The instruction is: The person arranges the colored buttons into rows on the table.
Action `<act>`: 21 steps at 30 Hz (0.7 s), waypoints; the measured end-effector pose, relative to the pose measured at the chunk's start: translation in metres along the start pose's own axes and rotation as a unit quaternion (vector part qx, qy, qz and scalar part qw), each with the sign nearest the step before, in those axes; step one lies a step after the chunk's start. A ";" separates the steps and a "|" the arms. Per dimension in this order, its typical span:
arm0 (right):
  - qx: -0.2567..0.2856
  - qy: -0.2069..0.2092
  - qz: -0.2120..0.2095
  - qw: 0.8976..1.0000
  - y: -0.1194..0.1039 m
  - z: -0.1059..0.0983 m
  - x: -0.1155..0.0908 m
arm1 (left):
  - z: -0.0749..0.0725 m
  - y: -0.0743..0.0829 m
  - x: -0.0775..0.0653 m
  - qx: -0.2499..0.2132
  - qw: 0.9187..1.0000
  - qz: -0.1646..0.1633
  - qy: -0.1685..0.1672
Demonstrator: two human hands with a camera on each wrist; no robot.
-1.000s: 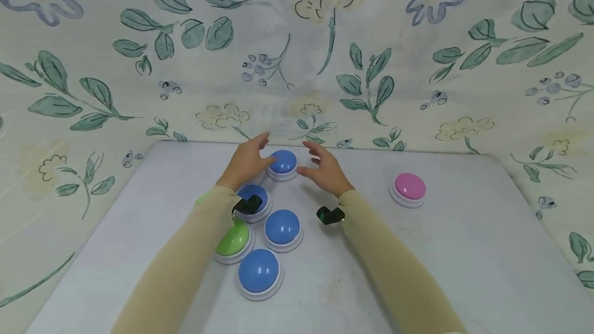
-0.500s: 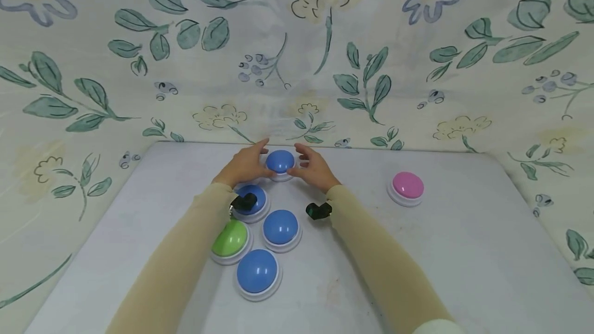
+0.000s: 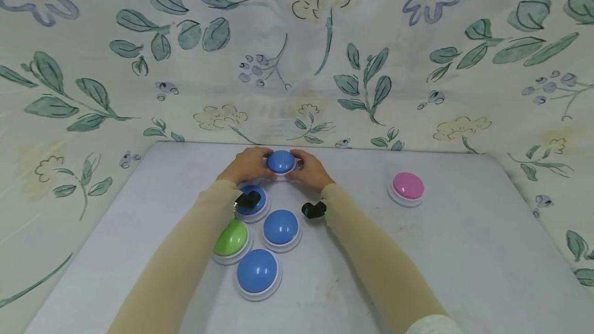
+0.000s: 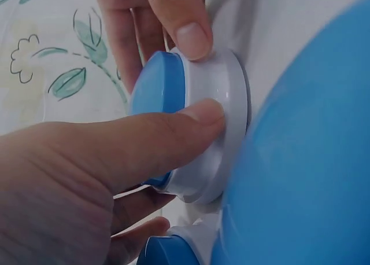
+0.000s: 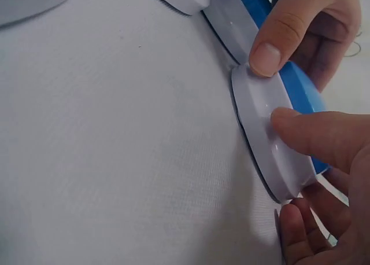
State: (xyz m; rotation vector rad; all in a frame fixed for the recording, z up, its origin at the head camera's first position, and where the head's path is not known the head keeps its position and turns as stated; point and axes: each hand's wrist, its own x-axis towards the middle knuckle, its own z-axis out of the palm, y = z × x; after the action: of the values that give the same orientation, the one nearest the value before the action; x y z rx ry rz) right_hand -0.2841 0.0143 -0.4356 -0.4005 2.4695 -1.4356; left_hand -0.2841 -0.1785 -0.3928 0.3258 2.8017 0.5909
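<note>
At the far edge of the table, both hands hold a blue dome push button (image 3: 280, 162) with a white round base from opposite sides. My left hand (image 3: 250, 165) grips its left side. In the left wrist view the left thumb (image 4: 202, 111) presses on the white base, its fingers curled behind. My right hand (image 3: 312, 170) grips the right side, its thumb (image 5: 286, 124) on the base in the right wrist view. The base sits on the table. A second blue push button (image 3: 259, 191) stands just nearer, partly hidden by the left wrist camera.
Nearer on the white table (image 3: 464, 241) stand a blue button (image 3: 280, 227), a green button (image 3: 231, 238) partly behind the left sleeve, and another blue button (image 3: 257, 271). A pink button (image 3: 408, 186) stands apart at the right. Flowered cloth (image 3: 297, 55) hangs behind the table.
Both hands have come inward from either side of the far blue push button and now grip its base. The other visible buttons stay in place.
</note>
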 end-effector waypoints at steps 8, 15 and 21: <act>-0.010 0.010 0.016 1.000 0.001 0.002 0.000 | 0.000 0.001 0.002 -0.001 1.000 0.004 0.004; -0.032 0.023 0.014 0.999 0.002 0.002 -0.002 | 0.001 0.001 0.003 -0.011 1.000 0.016 0.015; -0.046 0.027 0.000 0.999 -0.001 -0.002 -0.004 | 0.000 0.001 0.001 -0.026 0.999 0.020 0.026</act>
State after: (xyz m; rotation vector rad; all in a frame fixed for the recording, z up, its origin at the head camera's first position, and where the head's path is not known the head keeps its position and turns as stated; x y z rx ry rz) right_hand -0.2808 0.0166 -0.4337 -0.3836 2.5862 -1.3525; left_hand -0.2850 -0.1774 -0.3924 0.3613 2.8288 0.6897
